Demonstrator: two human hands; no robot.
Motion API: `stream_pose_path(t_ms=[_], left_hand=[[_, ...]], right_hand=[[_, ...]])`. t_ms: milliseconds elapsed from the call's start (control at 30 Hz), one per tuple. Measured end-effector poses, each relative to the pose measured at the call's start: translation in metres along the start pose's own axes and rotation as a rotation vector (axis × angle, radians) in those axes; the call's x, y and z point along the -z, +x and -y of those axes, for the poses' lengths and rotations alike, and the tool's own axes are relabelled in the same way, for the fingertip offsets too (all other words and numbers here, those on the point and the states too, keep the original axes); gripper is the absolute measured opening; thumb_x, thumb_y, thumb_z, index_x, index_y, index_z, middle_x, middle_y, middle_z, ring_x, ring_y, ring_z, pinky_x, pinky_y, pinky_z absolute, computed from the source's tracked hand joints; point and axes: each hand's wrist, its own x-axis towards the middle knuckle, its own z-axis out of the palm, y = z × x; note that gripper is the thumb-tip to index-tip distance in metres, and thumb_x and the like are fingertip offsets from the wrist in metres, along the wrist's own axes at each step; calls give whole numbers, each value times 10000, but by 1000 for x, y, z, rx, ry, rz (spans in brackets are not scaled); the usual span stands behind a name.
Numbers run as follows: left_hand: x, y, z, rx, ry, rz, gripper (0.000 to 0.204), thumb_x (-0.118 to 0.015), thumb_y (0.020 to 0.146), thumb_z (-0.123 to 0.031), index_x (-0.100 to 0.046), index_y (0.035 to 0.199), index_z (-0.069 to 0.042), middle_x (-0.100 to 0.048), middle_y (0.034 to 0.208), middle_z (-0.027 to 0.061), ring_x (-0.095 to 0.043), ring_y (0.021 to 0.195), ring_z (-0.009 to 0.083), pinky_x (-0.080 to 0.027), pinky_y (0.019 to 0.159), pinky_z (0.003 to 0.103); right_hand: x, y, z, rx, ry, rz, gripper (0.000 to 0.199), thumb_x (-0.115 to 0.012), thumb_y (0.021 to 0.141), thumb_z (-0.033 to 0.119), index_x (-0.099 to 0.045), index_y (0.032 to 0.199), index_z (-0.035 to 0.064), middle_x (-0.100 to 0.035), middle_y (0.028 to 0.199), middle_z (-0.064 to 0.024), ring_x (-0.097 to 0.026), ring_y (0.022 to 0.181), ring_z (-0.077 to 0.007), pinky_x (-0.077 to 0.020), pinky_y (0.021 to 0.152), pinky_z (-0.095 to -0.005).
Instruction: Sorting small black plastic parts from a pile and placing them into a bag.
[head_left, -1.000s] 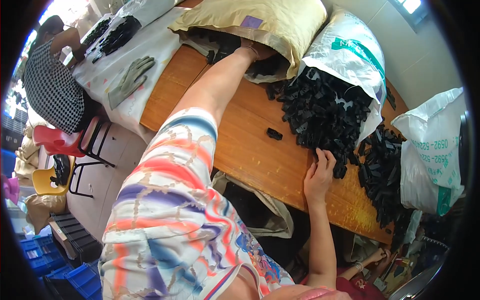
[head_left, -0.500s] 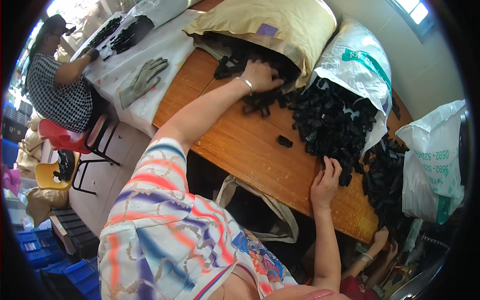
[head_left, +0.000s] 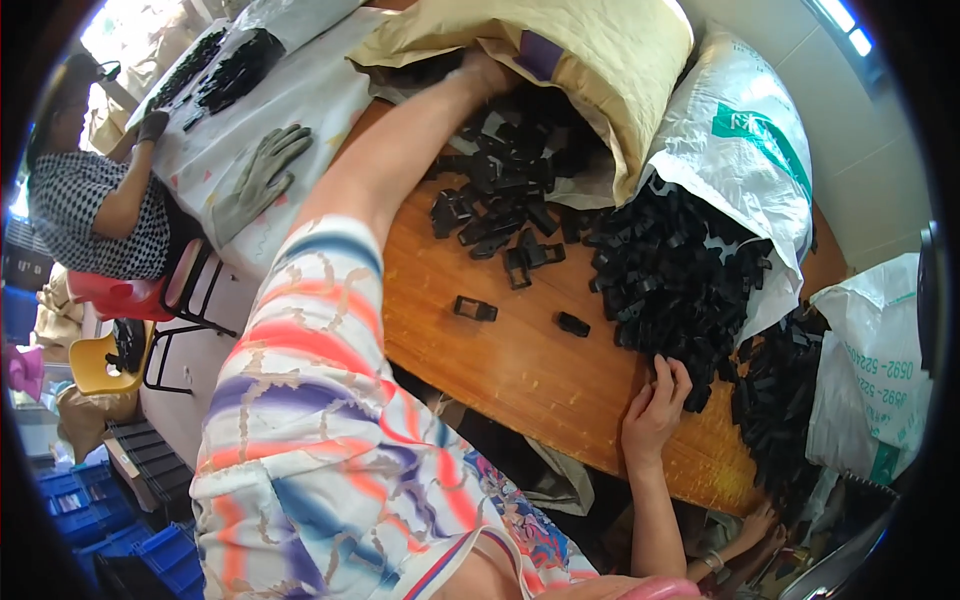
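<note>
My left hand (head_left: 484, 76) reaches into the mouth of a tan paper sack (head_left: 610, 60); the sack's edge hides its fingers. Small black plastic parts (head_left: 505, 180) spill from that sack onto the wooden table (head_left: 520, 360). My right hand (head_left: 652, 415) lies at the near edge of a heap of black parts (head_left: 670, 270), fingers apart and slightly bent, the tips against the heap. This heap comes out of a white sack (head_left: 755, 115) with a green band. Two lone parts lie nearer: a framed one (head_left: 475, 308) and a smaller one (head_left: 573, 323).
Another pile of black parts (head_left: 775, 410) lies at right by a white bag (head_left: 875, 370). Another person's hands (head_left: 755, 530) show below it. At left, a seated co-worker (head_left: 105, 210) is at a white-covered table holding a grey glove (head_left: 262, 180). Blue crates (head_left: 85, 500) stand lower left.
My left hand has moved up and deeper into the tan sack's mouth. More black parts, including the framed one, now lie in front. My right hand stays by the heap.
</note>
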Motion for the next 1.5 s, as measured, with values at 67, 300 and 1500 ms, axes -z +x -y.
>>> stream_pose_path(t_ms=[67, 300, 1500], left_hand=[[-27, 11, 17, -10, -53, 10, 441, -555, 912, -424, -696, 1120, -62, -700, 1154, 120, -661, 1063, 317, -511, 915, 420], [-148, 95, -132, -57, -263, 67, 465, -549, 916, -447, -688, 1140, -64, -693, 1171, 119, -651, 1086, 306, -502, 933, 415], [39, -68, -17, -119, -478, 413, 636, -648, 843, -600, -628, 1295, -154, -606, 1306, 188, -585, 1185, 338, -441, 1043, 374]], right_hand=[[2, -2, -3, -14, 29, 20, 451, -504, 877, -114, -531, 1308, 14, -460, 1285, -194, -557, 1057, -356, -497, 834, -384], [5, -4, -6, -38, 89, 109, 469, -470, 883, -132, -498, 1333, -5, -426, 1319, -184, -539, 1038, -303, -472, 845, -336], [-4, 3, -5, 28, 113, -30, 485, -535, 857, -88, -549, 1321, 53, -491, 1293, -176, -519, 1167, -397, -453, 941, -450]])
